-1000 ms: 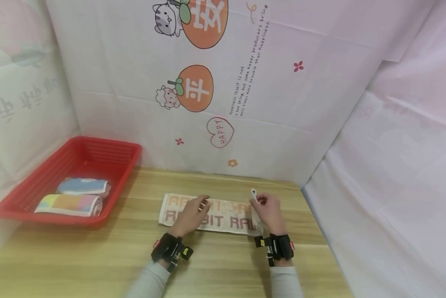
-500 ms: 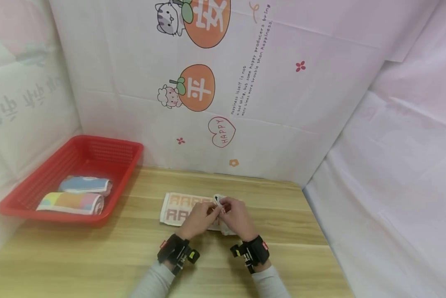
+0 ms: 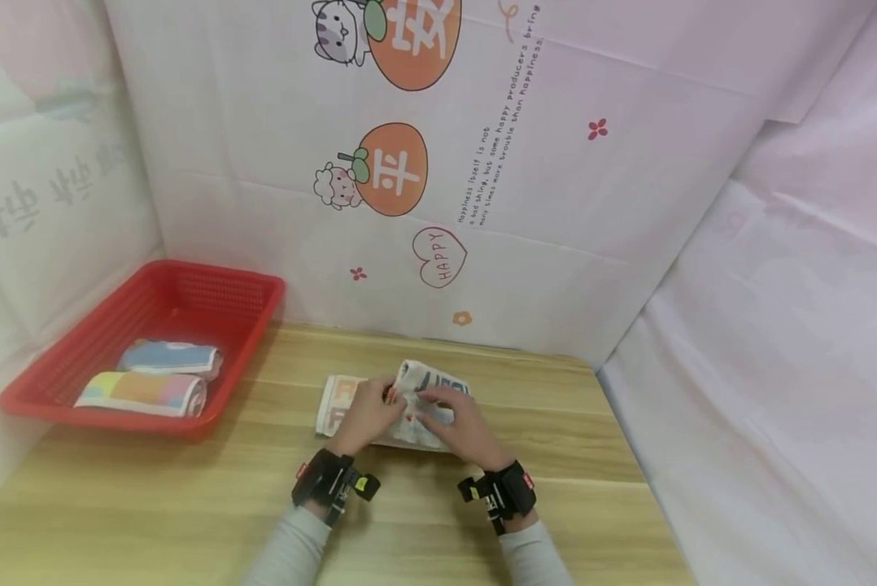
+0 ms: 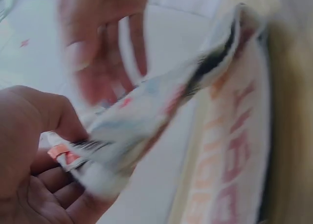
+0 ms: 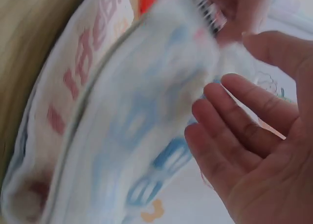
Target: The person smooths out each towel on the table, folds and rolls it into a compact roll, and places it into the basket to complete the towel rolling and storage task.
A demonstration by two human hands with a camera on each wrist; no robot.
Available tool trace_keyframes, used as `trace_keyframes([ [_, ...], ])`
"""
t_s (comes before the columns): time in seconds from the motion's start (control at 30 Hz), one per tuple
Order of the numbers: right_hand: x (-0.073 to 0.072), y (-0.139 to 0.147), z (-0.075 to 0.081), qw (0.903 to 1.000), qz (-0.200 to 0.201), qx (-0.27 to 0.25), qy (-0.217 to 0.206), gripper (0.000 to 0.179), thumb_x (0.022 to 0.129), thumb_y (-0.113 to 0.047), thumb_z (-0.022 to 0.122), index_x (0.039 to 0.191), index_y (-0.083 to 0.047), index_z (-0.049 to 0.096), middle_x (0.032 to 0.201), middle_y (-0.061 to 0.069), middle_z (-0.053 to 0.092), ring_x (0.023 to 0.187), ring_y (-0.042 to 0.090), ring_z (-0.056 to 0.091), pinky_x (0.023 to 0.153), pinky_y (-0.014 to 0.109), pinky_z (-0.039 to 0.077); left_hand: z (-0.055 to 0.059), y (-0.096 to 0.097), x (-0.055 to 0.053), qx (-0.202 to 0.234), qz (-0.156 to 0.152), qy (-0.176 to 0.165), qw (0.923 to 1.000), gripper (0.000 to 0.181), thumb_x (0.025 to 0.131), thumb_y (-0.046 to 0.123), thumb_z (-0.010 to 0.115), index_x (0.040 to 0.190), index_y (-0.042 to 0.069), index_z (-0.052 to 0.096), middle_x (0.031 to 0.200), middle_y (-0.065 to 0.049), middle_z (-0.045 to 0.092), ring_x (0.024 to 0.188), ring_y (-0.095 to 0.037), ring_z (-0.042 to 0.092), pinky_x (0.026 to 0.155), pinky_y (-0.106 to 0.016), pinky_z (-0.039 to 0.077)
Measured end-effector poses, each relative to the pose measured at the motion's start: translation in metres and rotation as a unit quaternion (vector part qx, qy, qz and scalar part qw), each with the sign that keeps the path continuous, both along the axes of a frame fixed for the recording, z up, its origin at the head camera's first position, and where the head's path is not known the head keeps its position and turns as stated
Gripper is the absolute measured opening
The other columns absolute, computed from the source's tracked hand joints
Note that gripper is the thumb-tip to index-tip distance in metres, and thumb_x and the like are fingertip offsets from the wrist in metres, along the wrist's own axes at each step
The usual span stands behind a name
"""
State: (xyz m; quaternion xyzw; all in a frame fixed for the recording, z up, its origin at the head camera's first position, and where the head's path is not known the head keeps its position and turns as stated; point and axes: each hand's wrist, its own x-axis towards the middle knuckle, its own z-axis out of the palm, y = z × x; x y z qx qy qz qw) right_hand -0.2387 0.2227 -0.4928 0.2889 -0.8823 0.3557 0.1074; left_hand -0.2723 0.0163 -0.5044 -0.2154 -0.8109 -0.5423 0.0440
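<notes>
A white towel (image 3: 336, 400) with orange and dark red block letters lies folded lengthwise on the wooden table. Its right part is turned back over toward the left, showing blue letters on the raised flap (image 5: 142, 116). My left hand (image 3: 368, 417) pinches the flap's end between thumb and fingers, near a small red-orange tag (image 4: 61, 153). Over the flap's right side is my right hand (image 3: 468, 427); in the right wrist view its fingers (image 5: 230, 121) are spread and slightly bent, beside the cloth with nothing gripped. The towel is blurred in both wrist views.
A red plastic basket (image 3: 109, 419) stands at the left of the table (image 3: 409, 521). Inside lie a rolled multicolour towel (image 3: 138, 392) and a folded blue one (image 3: 163, 356). White printed cloth (image 3: 299, 244) walls the back and both sides.
The towel's right end has been brought over to the left. The right hand moved left with it, then opened; the left hand went from resting on the towel to pinching the turned end.
</notes>
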Motion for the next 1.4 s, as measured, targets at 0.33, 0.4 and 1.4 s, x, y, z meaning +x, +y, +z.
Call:
trace_keyframes([
  [0.33,-0.014,0.016,-0.014,0.9985,-0.029,0.010,-0.047,0.027,0.097,-0.011,0.067,0.123,-0.003,0.069,0.125,0.011,0.067,0.121,0.031,0.060,0.102,0.055,0.048,0.012,-0.037,-0.006,0.045,0.083,-0.027,0.9952,0.035,0.095,0.008,0.055,0.129,0.001,0.062,0.080,-0.009,0.065,0.057,-0.012,0.055,0.050,-0.025,0.044],
  [0.4,-0.017,0.017,-0.019,0.9973,-0.033,0.032,-0.058,0.027,0.097,-0.011,0.067,0.122,-0.003,0.069,0.127,0.012,0.067,0.123,0.032,0.059,0.105,0.054,0.047,0.009,-0.043,-0.010,0.039,0.101,-0.020,0.9939,0.038,0.093,0.005,0.057,0.129,-0.002,0.062,0.086,-0.013,0.068,0.060,-0.014,0.058,0.051,-0.026,0.046],
  [1.4,-0.023,0.011,-0.047,0.9875,0.003,0.149,-0.051,0.022,0.097,0.000,0.060,0.116,0.005,0.072,0.119,0.021,0.068,0.115,0.036,0.063,0.098,0.048,0.053,-0.033,-0.018,-0.004,-0.254,0.195,0.073,0.9447,0.019,0.082,0.011,0.073,0.073,-0.004,0.066,0.084,-0.022,0.061,0.076,-0.038,0.060,0.064,-0.049,0.053],
])
